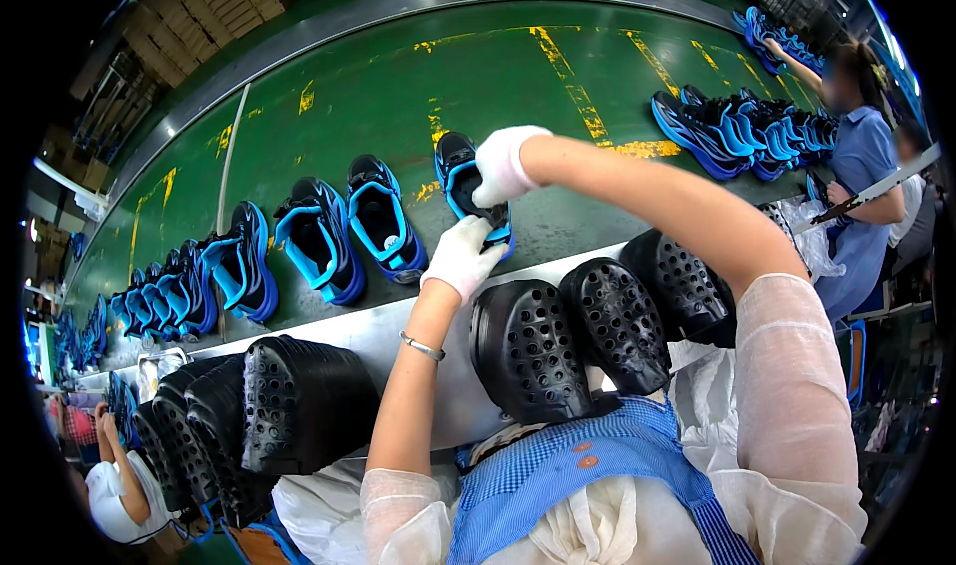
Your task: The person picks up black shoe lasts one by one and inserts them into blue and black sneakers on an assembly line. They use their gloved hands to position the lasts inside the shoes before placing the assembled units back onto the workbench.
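Note:
Both my hands wear white gloves and are at one black-and-blue sports shoe [459, 155], which lies toe away from me on the bench edge. My left hand [463, 256] closes on its heel end, thumb and fingers at the collar. Reaching over from the right, my right hand [510, 167] bends its fingers down into the shoe's opening. A small dark piece [490, 214] shows between the two hands; I cannot tell whether it is part of the shoe. Just left stands a matching shoe [378, 217], with another shoe [321, 241] beyond it.
A row of shoes [189, 286] continues left along the green belt [349, 87]; more shoes [737, 132] stand at right. Stacked black perforated sole-shaped pieces [528, 346] lie before me, with another stack [299, 396] at left. Co-workers stand at right [861, 177] and lower left [124, 485].

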`<state>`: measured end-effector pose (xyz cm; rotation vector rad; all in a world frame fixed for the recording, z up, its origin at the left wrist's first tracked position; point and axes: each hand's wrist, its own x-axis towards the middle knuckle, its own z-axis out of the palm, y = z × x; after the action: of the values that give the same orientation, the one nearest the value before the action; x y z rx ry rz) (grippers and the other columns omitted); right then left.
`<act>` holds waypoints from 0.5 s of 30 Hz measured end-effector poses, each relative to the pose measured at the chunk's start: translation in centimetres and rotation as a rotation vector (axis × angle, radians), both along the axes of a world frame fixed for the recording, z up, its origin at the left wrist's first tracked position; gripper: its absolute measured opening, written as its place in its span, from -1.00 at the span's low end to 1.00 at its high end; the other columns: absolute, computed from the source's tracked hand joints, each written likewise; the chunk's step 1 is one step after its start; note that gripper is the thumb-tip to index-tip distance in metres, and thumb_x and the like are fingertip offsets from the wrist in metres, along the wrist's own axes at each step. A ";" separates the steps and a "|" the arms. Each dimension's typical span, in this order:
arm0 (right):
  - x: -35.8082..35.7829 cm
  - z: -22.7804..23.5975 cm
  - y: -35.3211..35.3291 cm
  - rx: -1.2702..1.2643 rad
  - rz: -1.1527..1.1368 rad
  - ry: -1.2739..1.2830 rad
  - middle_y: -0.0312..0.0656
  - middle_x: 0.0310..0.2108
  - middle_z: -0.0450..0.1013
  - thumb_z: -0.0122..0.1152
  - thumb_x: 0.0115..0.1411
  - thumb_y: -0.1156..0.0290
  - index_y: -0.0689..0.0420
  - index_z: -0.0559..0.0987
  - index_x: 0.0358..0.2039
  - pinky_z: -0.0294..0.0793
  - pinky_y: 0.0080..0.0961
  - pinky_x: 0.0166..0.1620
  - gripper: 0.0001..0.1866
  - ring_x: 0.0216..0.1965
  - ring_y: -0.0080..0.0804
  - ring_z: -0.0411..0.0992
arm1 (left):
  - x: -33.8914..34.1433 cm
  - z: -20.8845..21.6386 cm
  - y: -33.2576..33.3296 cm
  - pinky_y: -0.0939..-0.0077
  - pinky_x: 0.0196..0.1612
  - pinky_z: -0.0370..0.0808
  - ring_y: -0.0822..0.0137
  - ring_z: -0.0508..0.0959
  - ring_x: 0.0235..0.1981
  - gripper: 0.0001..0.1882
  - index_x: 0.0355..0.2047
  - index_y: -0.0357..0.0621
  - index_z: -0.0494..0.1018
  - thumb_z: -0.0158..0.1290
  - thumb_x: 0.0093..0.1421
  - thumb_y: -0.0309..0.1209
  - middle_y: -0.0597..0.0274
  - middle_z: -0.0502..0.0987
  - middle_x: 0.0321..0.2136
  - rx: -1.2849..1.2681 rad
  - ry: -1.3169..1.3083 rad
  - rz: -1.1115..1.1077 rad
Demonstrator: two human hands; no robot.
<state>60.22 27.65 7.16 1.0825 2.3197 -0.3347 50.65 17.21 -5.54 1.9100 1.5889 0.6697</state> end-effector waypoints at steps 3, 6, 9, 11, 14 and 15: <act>-1.1 -2.9 -1.5 0.146 0.042 -0.020 -0.12 -0.26 0.55 0.11 -0.01 0.23 0.09 0.64 -0.27 0.52 -0.38 -0.22 -0.67 -0.21 -0.28 0.54 | 0.0 -1.5 -0.2 0.24 -0.13 0.44 -0.03 0.50 -0.23 -0.71 -0.32 -0.25 0.50 0.13 0.02 -0.28 -0.08 0.50 -0.29 0.093 -0.024 0.023; -2.1 -5.2 -2.3 0.190 0.151 -0.105 -0.20 -0.17 0.54 0.18 0.05 0.31 0.02 0.64 -0.21 0.51 -0.37 -0.17 -0.72 -0.14 -0.28 0.52 | 0.4 -1.8 -0.6 0.24 -0.10 0.44 -0.04 0.50 -0.19 -0.73 -0.30 -0.22 0.52 0.11 0.04 -0.31 -0.09 0.51 -0.27 0.122 -0.048 0.070; -2.5 -9.9 -1.2 0.250 0.162 -0.065 -0.20 -0.16 0.54 0.16 0.07 0.34 0.02 0.64 -0.19 0.51 -0.37 -0.16 -0.73 -0.14 -0.27 0.52 | 0.8 -1.9 -0.3 0.24 -0.08 0.44 -0.05 0.50 -0.18 -0.72 -0.29 -0.21 0.53 0.10 0.05 -0.29 -0.10 0.52 -0.28 0.027 0.048 0.093; -2.4 -14.2 1.5 0.437 0.229 0.141 -0.19 -0.14 0.53 0.15 0.07 0.36 0.03 0.63 -0.19 0.51 -0.37 -0.17 -0.73 -0.15 -0.27 0.52 | 1.0 -1.5 0.4 0.23 -0.11 0.45 -0.06 0.52 -0.22 -0.69 -0.27 -0.19 0.53 0.10 0.06 -0.25 -0.11 0.54 -0.31 0.059 0.019 0.029; -3.6 -14.1 1.7 0.468 0.227 0.209 -0.10 -0.09 0.49 0.01 0.13 0.38 0.09 0.59 -0.14 0.48 -0.39 -0.10 -0.69 -0.10 -0.23 0.49 | 0.3 -0.8 1.8 0.21 -0.15 0.46 -0.06 0.53 -0.28 -0.65 -0.22 -0.16 0.51 0.08 0.06 -0.20 -0.13 0.55 -0.35 -0.175 0.140 -0.046; -3.7 -12.7 1.0 0.385 0.197 0.143 -0.03 -0.06 0.47 -0.12 0.19 0.38 0.15 0.54 -0.09 0.44 -0.40 -0.04 -0.66 -0.04 -0.19 0.46 | 0.2 -0.7 1.9 0.21 -0.15 0.46 -0.06 0.53 -0.28 -0.65 -0.22 -0.16 0.51 0.08 0.06 -0.20 -0.13 0.55 -0.35 -0.179 0.133 -0.042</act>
<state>56.54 28.61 -5.59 1.0160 2.6643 0.1207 50.86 19.10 -6.21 1.8817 1.6255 0.3758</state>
